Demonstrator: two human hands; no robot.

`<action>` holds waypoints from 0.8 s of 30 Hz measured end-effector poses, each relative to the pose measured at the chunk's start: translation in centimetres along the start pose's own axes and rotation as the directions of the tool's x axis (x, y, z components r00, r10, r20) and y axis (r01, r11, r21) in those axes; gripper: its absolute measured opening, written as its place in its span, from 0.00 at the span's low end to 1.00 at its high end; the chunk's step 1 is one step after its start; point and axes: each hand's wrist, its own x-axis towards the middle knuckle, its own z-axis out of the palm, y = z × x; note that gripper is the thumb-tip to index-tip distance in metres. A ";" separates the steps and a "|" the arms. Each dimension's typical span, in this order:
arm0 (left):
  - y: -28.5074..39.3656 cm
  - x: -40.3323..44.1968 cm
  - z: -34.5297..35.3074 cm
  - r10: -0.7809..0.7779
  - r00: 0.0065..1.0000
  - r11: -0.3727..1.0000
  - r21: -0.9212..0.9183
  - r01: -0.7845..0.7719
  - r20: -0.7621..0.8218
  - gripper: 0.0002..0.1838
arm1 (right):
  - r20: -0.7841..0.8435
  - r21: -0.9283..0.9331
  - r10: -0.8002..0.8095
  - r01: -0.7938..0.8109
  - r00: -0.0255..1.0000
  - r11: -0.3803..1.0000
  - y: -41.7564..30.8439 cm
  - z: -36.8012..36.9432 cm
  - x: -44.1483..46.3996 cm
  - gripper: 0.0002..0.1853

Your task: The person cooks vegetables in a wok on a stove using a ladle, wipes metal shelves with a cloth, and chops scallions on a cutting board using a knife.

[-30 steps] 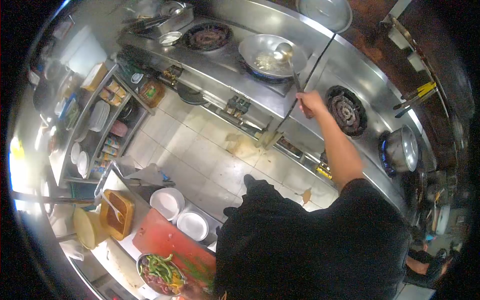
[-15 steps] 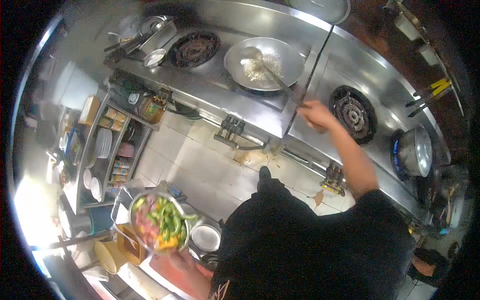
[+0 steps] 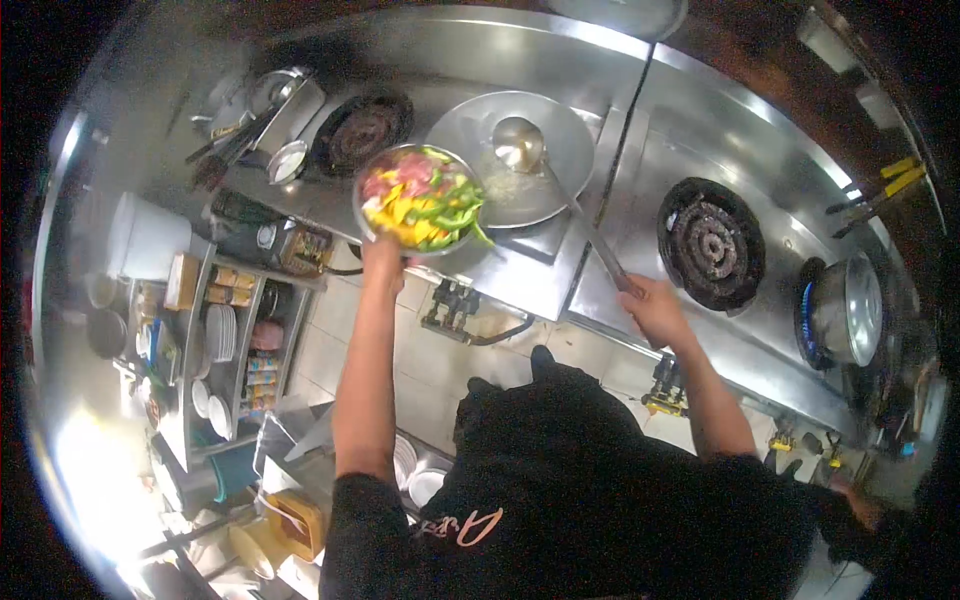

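Observation:
In the head view my left hand (image 3: 384, 264) is closed on the near rim of a metal bowl (image 3: 359, 192). Sliced green, yellow and pinkish-red pieces (image 3: 425, 205) fill this bowl, and a green strip sticks out over its right rim. The bowl is held in front of the large wok (image 3: 568, 140) and covers its near left edge. Small pale chopped bits (image 3: 510, 187) lie inside the wok. My right hand (image 3: 655, 308) grips the end of a long-handled ladle (image 3: 518, 144), whose round head is over the inside of the wok.
A bare burner (image 3: 712, 243) lies right of the wok, and a pot (image 3: 853, 308) sits over a blue flame farther right. Another burner (image 3: 365, 130) is at the left, beside a metal container (image 3: 297, 112) with utensils. Shelves (image 3: 245, 345) with plates stand at lower left.
My left hand has carried the bowl from the lower left up to the wok. The ladle's head has shifted slightly within the wok, and my right hand has moved down and right.

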 end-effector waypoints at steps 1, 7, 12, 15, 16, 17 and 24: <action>1.3 0.4 3.0 0.134 0.990 0.991 0.009 -0.134 0.051 0.26 | -0.082 0.010 -0.064 0.065 0.995 0.998 0.5 0.5 -0.8 0.12; 2.1 8.5 13.0 0.345 0.937 0.458 0.860 -0.225 0.061 0.21 | 0.015 0.233 0.200 -0.198 0.980 0.952 -2.0 0.4 -2.6 0.17; 4.0 8.2 14.2 0.530 0.801 0.186 0.883 -0.431 0.279 0.19 | -0.037 0.262 0.221 -0.204 0.975 0.943 -1.3 1.4 -2.9 0.22; 6.3 5.3 14.4 0.556 0.775 0.105 0.900 -0.423 0.299 0.18 | -0.025 0.185 0.237 -0.228 0.971 0.956 -1.5 0.9 -2.8 0.24; 6.6 5.0 14.1 0.560 0.769 0.089 0.901 -0.425 0.307 0.19 | -0.050 0.102 0.174 -0.168 0.984 0.980 -0.5 1.0 -2.5 0.25; 6.4 5.1 13.5 0.580 0.747 0.084 0.888 -0.452 0.326 0.21 | -0.057 0.023 0.121 -0.120 0.991 0.992 0.1 0.8 -2.3 0.25; 2.9 5.4 9.9 0.673 0.669 0.168 0.815 -0.554 0.316 0.28 | -0.142 -0.144 -0.072 0.051 0.987 0.988 0.1 -0.9 1.9 0.26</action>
